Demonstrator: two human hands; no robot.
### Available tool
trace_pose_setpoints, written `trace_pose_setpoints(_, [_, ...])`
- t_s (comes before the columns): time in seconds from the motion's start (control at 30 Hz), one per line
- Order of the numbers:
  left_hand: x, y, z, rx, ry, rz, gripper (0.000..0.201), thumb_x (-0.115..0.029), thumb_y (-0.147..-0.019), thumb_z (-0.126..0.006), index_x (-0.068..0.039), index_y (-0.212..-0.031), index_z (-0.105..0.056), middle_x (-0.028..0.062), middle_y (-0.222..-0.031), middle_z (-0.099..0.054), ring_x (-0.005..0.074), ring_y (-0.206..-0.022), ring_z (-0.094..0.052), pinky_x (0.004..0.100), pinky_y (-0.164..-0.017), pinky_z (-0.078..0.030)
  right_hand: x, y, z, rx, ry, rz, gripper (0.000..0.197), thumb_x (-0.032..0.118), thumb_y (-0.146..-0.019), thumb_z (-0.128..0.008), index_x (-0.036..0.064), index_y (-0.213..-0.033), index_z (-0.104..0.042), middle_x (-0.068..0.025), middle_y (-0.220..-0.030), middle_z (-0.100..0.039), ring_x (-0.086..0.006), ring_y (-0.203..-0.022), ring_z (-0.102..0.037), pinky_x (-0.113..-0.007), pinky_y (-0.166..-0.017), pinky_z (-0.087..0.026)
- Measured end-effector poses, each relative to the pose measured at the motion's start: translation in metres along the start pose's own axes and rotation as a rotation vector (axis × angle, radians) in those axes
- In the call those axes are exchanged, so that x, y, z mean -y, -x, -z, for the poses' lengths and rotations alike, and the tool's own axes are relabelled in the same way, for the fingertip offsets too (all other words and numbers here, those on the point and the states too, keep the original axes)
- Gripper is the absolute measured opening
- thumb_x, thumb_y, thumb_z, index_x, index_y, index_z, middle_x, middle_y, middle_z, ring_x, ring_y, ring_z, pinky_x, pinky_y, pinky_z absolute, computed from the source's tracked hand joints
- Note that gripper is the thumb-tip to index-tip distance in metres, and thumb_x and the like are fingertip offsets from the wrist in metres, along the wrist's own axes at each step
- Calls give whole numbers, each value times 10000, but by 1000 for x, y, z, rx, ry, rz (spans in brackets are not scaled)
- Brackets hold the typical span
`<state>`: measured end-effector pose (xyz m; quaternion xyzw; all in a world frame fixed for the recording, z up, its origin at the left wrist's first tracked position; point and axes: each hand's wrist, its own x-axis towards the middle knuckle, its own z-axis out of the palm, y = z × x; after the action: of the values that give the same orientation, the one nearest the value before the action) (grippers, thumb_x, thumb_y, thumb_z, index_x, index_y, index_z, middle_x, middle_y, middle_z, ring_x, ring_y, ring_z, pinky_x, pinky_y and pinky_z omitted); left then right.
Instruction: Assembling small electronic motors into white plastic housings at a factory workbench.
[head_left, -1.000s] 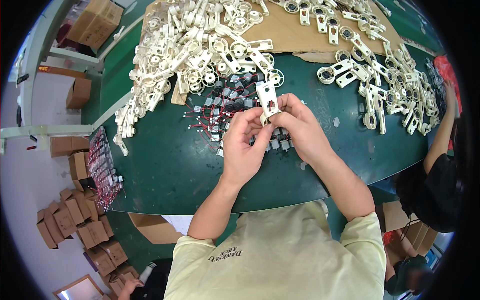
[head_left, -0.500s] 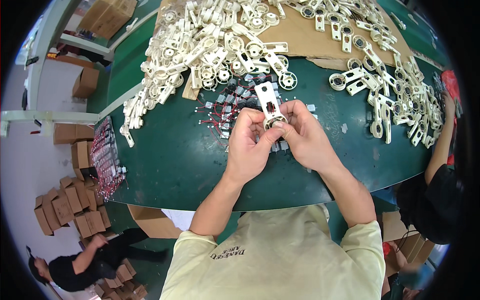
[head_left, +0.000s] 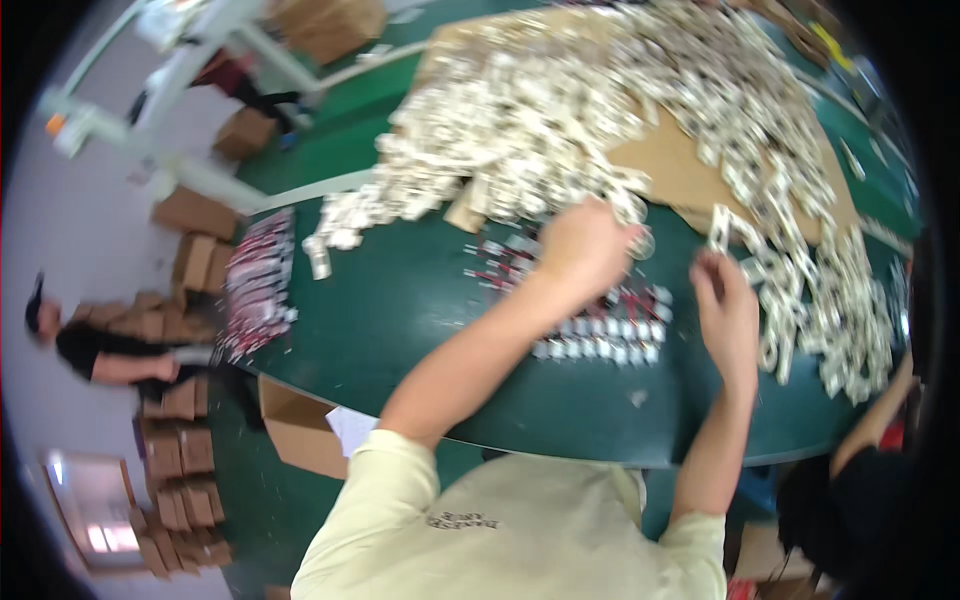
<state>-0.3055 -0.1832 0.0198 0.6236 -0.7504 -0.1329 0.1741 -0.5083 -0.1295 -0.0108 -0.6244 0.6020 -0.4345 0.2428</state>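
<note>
My left hand reaches over the small motors to the near edge of the big heap of cream plastic parts. Next to its fingers is a cream arm-shaped part with a ring end. Blur and the back of the hand hide whether the fingers grip it. My right hand is at the left edge of the right-hand heap, thumb and forefinger apart. Just beyond its fingertips lies a cream part with a slot. Between and below the hands sit small silvery motors with red wires, several in rows.
Brown cardboard lies under the heaps on the green table. A pack of red-wired motors is at the left edge. Cartons and a person in black are at left. Another person's arm shows at right.
My hands have parted; the cream part they held together is no longer between them. The left hand moved to the heap, the right to the right-hand heap. The view has shifted.
</note>
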Motion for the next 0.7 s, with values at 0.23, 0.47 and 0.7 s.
trace_pose_setpoints(0.23, [-4, -30, -51, -72, -67, 56, 440, -324, -811, -700, 72, -988, -623, 223, -968, -627, 348, -877, -656, 415, -747, -537, 17, 16, -14, 393, 268, -22, 233, 54, -843, -671, -1, -1063, -618, -176, -953, -590, -311, -773, -611, -411, -720, -490])
trace_pose_setpoints(0.47, [11, -9, -18, -390, 273, -140, 257, -149, -849, -641, 52, -991, -569, 210, -996, -573, 386, -997, -553, 475, -884, -443, -6, 9, -22, 346, 165, 181, 179, 19, -860, -648, -8, -996, -534, -85, -712, -570, -151, -629, -547, -314, -578, -450])
trace_pose_setpoints(0.7, [25, 45, 30, -171, 903, 96, 264, -227, -959, -615, 3, -961, -486, 100, -761, -646, 170, -649, -623, 342, -571, -482, 3, 6, -21, 386, -450, -252, 49, 38, -968, -549, 11, -1007, -554, -26, -869, -613, -71, -687, -571, -221, -610, -481])
